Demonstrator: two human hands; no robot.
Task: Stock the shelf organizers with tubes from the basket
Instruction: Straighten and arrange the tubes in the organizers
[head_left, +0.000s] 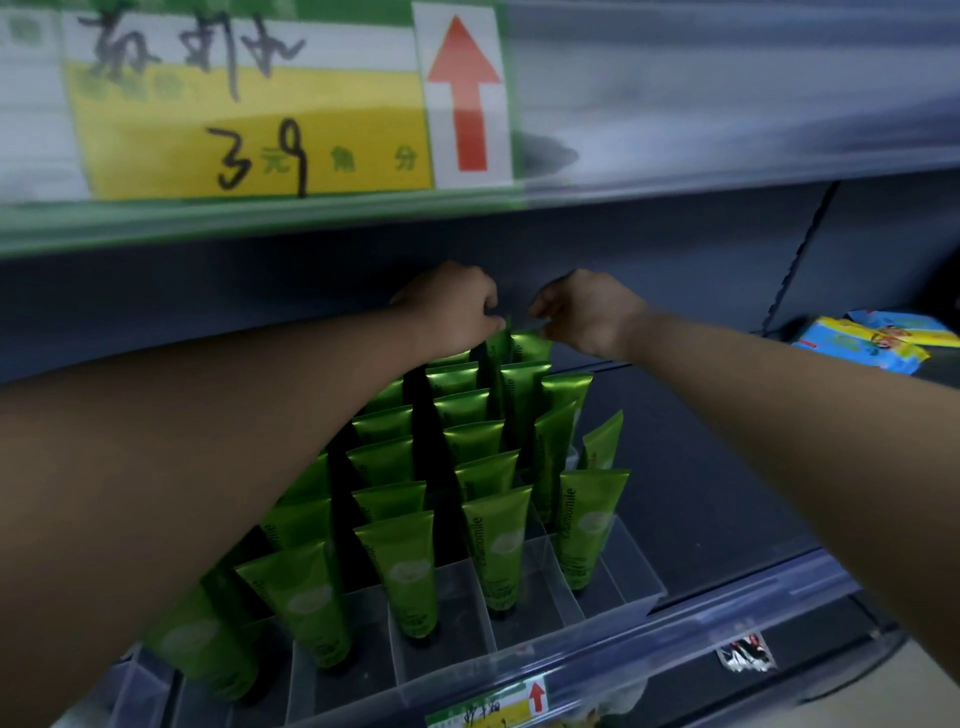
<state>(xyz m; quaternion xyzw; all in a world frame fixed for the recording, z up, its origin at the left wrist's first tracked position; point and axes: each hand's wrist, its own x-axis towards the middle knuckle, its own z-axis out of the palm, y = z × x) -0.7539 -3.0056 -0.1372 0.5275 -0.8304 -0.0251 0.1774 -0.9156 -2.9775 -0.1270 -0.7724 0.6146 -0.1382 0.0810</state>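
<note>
tubes (410, 571), green, standing cap-down in rows in the clear shelf organizers (613, 587) at the shelf's front edge | rearmost tube (501, 340) near the shelf's back edge, our left hand (457, 306) and right hand (587, 312) each pinching its top | yellow price tag (249, 98) on the upper shelf's edge
</note>
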